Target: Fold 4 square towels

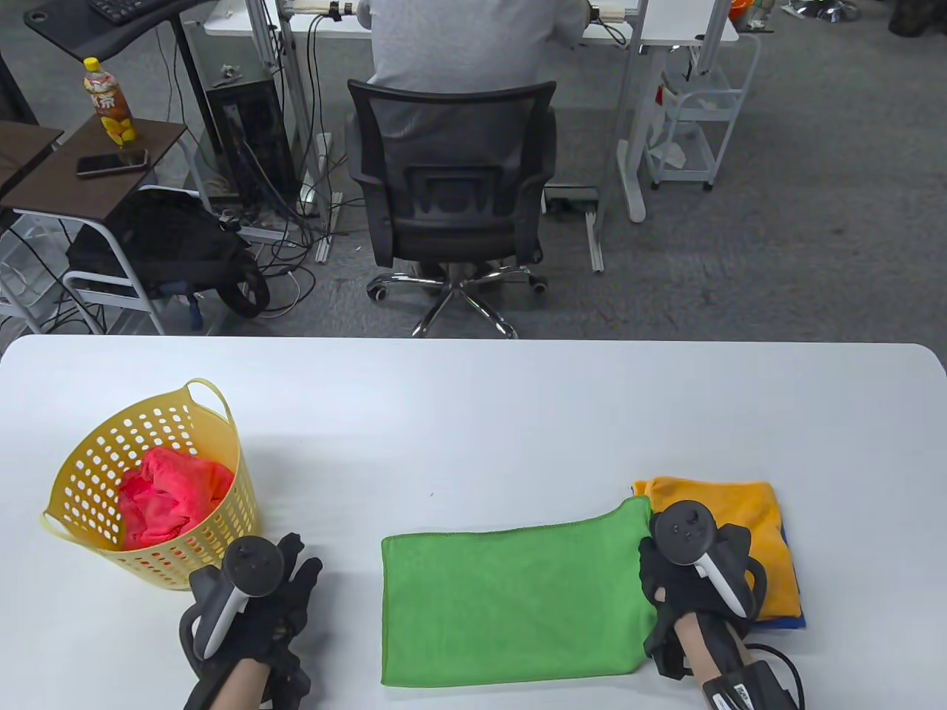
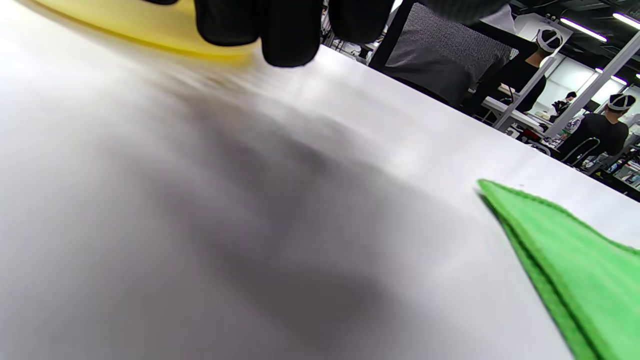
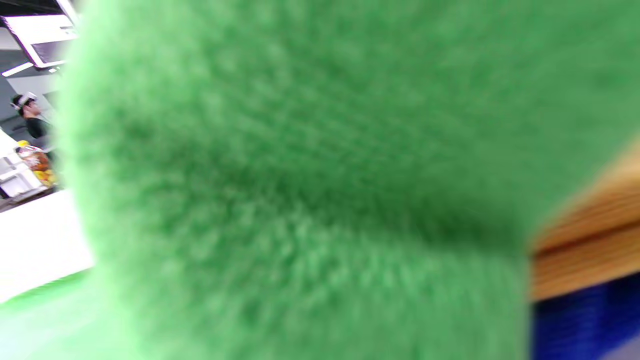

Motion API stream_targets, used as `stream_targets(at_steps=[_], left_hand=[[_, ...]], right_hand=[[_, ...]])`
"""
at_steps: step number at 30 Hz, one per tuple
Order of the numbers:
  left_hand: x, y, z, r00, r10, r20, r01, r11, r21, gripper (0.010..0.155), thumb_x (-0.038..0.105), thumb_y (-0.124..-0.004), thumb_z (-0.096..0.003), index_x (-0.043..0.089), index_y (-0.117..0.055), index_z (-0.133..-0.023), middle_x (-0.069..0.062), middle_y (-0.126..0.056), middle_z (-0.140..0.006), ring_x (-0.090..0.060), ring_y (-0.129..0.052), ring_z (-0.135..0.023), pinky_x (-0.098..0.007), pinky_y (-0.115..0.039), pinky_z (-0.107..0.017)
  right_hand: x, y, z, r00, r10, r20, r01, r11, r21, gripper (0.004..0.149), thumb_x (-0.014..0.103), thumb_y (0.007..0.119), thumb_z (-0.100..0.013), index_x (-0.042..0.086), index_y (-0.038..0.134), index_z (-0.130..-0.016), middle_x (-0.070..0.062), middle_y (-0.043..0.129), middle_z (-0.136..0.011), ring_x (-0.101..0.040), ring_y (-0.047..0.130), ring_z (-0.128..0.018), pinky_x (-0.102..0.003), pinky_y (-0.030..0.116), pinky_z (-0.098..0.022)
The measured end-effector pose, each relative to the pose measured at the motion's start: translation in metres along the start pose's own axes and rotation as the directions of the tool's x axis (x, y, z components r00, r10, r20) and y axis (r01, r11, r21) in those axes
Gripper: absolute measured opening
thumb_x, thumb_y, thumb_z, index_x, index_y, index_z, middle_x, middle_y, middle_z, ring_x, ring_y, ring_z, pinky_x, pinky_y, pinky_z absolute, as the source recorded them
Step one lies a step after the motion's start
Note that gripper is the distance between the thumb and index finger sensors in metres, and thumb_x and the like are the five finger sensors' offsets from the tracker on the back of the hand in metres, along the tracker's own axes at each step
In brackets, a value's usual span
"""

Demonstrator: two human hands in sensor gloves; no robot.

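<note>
White table (image 1: 473, 414) fills the lower half of the table view; we have wide bare room across its middle and its upper right, and that is where we'd swing cloth. Green towel (image 1: 510, 599) lies at bottom centre, apparently already doubled: the left wrist view shows two stacked layers at its near corner (image 2: 550, 260). Its upper right corner is lifted and rides up toward the right hand (image 1: 695, 569), which sits at the towel's right edge. We judge that hand is pinching that edge, since green cloth swamps the right wrist view, but the fingers themselves are hidden, so we cannot tell their state for sure.

For the step, we'd carry the right edge leftward over to the left edge, keep both layers together, match corners, then press the crease flat. We'd watch the lower right corner, which may drag behind.

Orange towel (image 1: 732, 547) lies folded just right of the green one, under and behind the right hand, on top of a blue towel (image 1: 788, 621) showing only as a sliver. We'd lift clear so the stack isn't dragged.

Yellow basket (image 1: 159, 547) at lower left holds a crumpled red towel (image 1: 174, 499), still to fold. Left hand (image 1: 251, 599) hovers just below the basket, apart from the green towel, holding nothing; its fingertips (image 2: 290, 35) look loosely curled, not gripping. Near table edge at frame bottom is close, so we'd fold away from it.
</note>
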State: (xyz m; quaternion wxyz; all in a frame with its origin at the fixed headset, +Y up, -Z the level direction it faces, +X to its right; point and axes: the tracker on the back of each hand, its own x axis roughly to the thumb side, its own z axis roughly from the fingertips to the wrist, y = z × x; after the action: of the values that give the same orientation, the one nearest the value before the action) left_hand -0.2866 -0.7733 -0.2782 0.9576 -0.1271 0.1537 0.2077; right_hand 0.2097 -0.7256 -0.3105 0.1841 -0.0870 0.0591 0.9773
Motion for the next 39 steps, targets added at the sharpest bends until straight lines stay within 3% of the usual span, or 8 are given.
stream_targets(at_steps=[3, 9, 13, 23, 27, 30, 34, 39], left_hand=[[0.001, 0.0, 0.0, 1.0, 0.0, 0.007, 0.0, 1.0, -0.001, 0.066, 0.064, -0.06, -0.0527, 0.038, -0.053, -0.113, 0.0, -0.06, -0.12, -0.034, -0.056, -0.116, -0.057, -0.045, -0.087], [0.001, -0.001, 0.0, 1.0, -0.001, 0.018, 0.001, 1.0, -0.004, 0.067, 0.064, -0.06, -0.0524, 0.037, -0.052, -0.113, 0.0, -0.06, -0.12, -0.034, -0.057, -0.115, -0.056, -0.045, -0.087], [0.0, -0.001, 0.001, 1.0, 0.005, 0.02, -0.005, 1.0, 0.009, 0.067, 0.063, -0.06, -0.0522, 0.037, -0.054, -0.113, -0.001, -0.061, -0.119, -0.034, -0.058, -0.115, -0.057, -0.046, -0.087], [0.001, -0.002, -0.002, 1.0, 0.003, 0.026, -0.002, 1.0, -0.015, 0.066, 0.064, -0.06, -0.0526, 0.038, -0.054, -0.113, 0.0, -0.06, -0.12, -0.034, -0.057, -0.115, -0.056, -0.045, -0.087], [0.001, -0.002, -0.002, 1.0, 0.007, 0.028, -0.007, 1.0, -0.013, 0.066, 0.063, -0.06, -0.0525, 0.038, -0.054, -0.113, 0.0, -0.06, -0.12, -0.034, -0.057, -0.115, -0.057, -0.045, -0.087], [0.001, -0.003, -0.002, 1.0, 0.003, 0.029, -0.003, 1.0, -0.008, 0.066, 0.063, -0.06, -0.0526, 0.038, -0.054, -0.113, 0.0, -0.06, -0.12, -0.034, -0.057, -0.115, -0.056, -0.045, -0.087], [0.001, -0.005, -0.003, 1.0, -0.014, 0.027, 0.015, 1.0, -0.011, 0.065, 0.063, -0.06, -0.0528, 0.038, -0.054, -0.113, 0.0, -0.06, -0.12, -0.034, -0.057, -0.115, -0.056, -0.045, -0.087], [0.001, -0.008, -0.003, 0.999, -0.027, 0.021, 0.027, 1.0, -0.009, 0.066, 0.063, -0.06, -0.0526, 0.038, -0.054, -0.113, 0.0, -0.06, -0.12, -0.034, -0.057, -0.115, -0.057, -0.045, -0.087]], right_hand=[[0.04, 0.008, 0.009, 0.998, -0.027, 0.056, 0.025, 0.999, 0.032, 0.045, 0.025, 0.075, -0.054, 0.008, 0.07, -0.095, -0.014, 0.096, -0.044, -0.005, 0.097, -0.004, -0.035, 0.093, -0.024], [0.162, 0.078, 0.027, 0.974, -0.121, 0.189, 0.094, 0.985, 0.143, 0.046, 0.027, 0.074, -0.054, 0.006, 0.067, -0.095, -0.015, 0.096, -0.05, -0.004, 0.1, -0.011, -0.038, 0.093, -0.028], [0.201, 0.13, 0.03, 0.967, -0.196, 0.165, 0.115, 0.908, 0.402, 0.065, 0.036, 0.07, -0.055, 0.0, 0.05, -0.105, -0.028, 0.084, -0.086, -0.022, 0.109, -0.04, -0.051, 0.09, -0.041], [0.169, 0.068, 0.03, 0.729, -0.684, 0.017, 0.514, 0.564, 0.647, 0.075, 0.041, 0.067, -0.056, -0.004, 0.04, -0.11, -0.04, 0.066, -0.099, -0.046, 0.097, -0.067, -0.062, 0.083, -0.046], [0.118, 0.041, 0.007, 0.854, -0.52, -0.011, 0.474, 0.769, 0.429, 0.069, 0.04, 0.068, -0.057, -0.004, 0.053, -0.107, -0.038, 0.075, -0.093, -0.037, 0.1, -0.059, -0.057, 0.084, -0.044], [0.086, 0.056, -0.006, 0.979, -0.178, -0.096, 0.199, 0.933, 0.3, 0.064, 0.039, 0.071, -0.056, -0.007, 0.066, -0.1, -0.038, 0.082, -0.084, -0.033, 0.099, -0.051, -0.054, 0.083, -0.041], [0.079, 0.092, -0.014, 0.983, 0.144, -0.11, -0.088, 0.91, 0.405, 0.058, 0.042, 0.071, -0.055, -0.004, 0.076, -0.091, -0.033, 0.081, -0.077, -0.029, 0.092, -0.052, -0.054, 0.078, -0.046], [0.101, 0.11, -0.007, 0.979, 0.199, -0.037, -0.186, 0.955, 0.232, 0.058, 0.034, 0.079, -0.05, -0.01, 0.075, -0.087, -0.033, 0.077, -0.073, -0.026, 0.084, -0.048, -0.056, 0.071, -0.05]])
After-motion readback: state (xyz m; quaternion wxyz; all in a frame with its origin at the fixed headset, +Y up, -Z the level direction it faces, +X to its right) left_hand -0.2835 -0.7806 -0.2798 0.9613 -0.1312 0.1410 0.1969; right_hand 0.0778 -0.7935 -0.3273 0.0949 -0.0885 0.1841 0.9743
